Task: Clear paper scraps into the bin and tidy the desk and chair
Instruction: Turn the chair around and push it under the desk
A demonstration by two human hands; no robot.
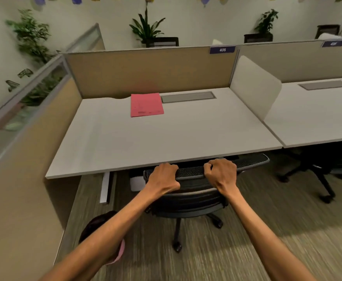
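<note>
A black mesh office chair (188, 201) stands at the front edge of the white desk (145, 142), its backrest top just under the desk edge. My left hand (164, 177) and my right hand (221, 174) both grip the top rim of the chair's backrest. A pink folder (146, 104) lies flat at the back middle of the desk. On the floor at the lower left sits a dark bin (99, 226) with a pink rim, partly hidden by my left forearm.
Tan partitions wall the desk at the back and left; a white divider (255, 86) stands on the right. A grey cable hatch (188, 97) is set in the desk. A second desk (318, 114) and chair (316, 169) are to the right. Carpet lies behind.
</note>
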